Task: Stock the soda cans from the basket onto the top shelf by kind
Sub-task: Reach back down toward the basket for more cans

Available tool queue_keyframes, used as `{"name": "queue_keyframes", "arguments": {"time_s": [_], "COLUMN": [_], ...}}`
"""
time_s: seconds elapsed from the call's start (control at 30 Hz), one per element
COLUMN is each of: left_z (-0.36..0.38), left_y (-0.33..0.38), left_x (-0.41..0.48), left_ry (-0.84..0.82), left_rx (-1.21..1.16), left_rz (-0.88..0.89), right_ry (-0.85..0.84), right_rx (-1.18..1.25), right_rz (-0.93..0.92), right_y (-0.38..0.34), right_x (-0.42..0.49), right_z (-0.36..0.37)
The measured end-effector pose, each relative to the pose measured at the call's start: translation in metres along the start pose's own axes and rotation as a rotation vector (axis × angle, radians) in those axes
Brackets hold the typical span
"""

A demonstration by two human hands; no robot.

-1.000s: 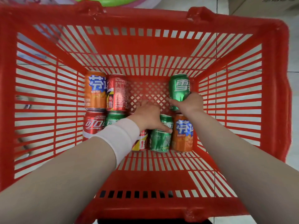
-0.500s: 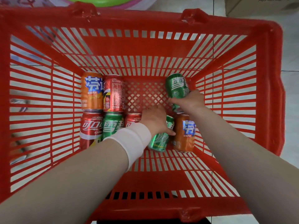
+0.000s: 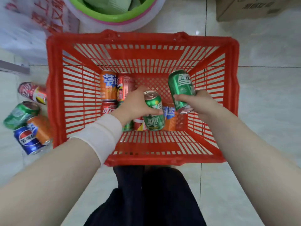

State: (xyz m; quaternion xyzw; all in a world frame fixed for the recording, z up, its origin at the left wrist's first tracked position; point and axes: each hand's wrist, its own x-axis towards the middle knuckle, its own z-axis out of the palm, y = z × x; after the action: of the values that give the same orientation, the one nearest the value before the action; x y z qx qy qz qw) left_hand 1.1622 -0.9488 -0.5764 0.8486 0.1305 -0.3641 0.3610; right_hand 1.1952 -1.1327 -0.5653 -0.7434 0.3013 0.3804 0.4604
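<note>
Through the head camera we looked straight down into a red basket standing on the tiled floor. The left hand, with a white wristband on its wrist, had its fingers and thumb curled round a green can near the middle of the basket, the can's top facing up at us. The right hand gripped a second green can by its lower half, fingers wrapped tight, the can tilted with its base toward us.

On the basket floor we saw more cans lying down: an orange can touching a red can at the far left, a red cola can just below them, and another orange can partly hidden under the hands.

Left of the basket, four cans lay on the floor: a red one, a green one, an orange one and a blue one. Beyond the basket sat a green basin and a cardboard box.
</note>
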Motion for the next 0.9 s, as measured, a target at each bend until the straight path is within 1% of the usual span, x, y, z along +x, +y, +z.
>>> {"name": "queue_keyframes", "arguments": {"time_s": [0.07, 0.17, 0.23, 0.33, 0.4, 0.43, 0.5, 0.6, 0.73, 0.9], "left_z": [-0.023, -0.056, -0.079, -0.115, -0.137, -0.149, -0.168, -0.19, -0.213, -0.259], "left_y": [0.01, 0.031, 0.049, 0.084, 0.108, 0.122, 0.149, 0.184, 0.213, 0.243], "left_x": [-0.046, -0.128, -0.183, -0.264, -0.314, -0.338, -0.379, -0.429, -0.48, -0.526], "left_ry": [0.001, 0.006, 0.032, 0.048, 0.066, 0.1, 0.159, 0.202, 0.252, 0.285], "left_rx": [-0.145, -0.365, -0.477, -0.607, -0.674, -0.704, -0.774, -0.931, -1.115, -1.203], "left_rz": [-0.034, -0.093, -0.107, -0.114, -0.091, -0.069, -0.036, 0.018, 0.107, 0.254], "right_ry": [-0.051, -0.079, -0.068, -0.09, -0.109, -0.119, -0.135, -0.132, -0.108, -0.123], "right_rx": [0.074, 0.194, 0.201, 0.188, 0.183, 0.183, 0.18, 0.196, 0.26, 0.343], "right_rz": [0.004, 0.003, 0.008, -0.038, -0.071, -0.1, -0.189, -0.325, -0.44, -0.521], "right_y": [-0.003, -0.014, -0.024, -0.045, -0.059, -0.069, -0.087, -0.115, -0.15, -0.185], "right_x": [-0.047, -0.132, -0.194, -0.286, -0.343, -0.371, -0.419, -0.479, -0.538, -0.591], "right_z": [-0.009, -0.021, -0.031, -0.05, -0.065, -0.073, -0.088, -0.102, -0.109, -0.11]}}
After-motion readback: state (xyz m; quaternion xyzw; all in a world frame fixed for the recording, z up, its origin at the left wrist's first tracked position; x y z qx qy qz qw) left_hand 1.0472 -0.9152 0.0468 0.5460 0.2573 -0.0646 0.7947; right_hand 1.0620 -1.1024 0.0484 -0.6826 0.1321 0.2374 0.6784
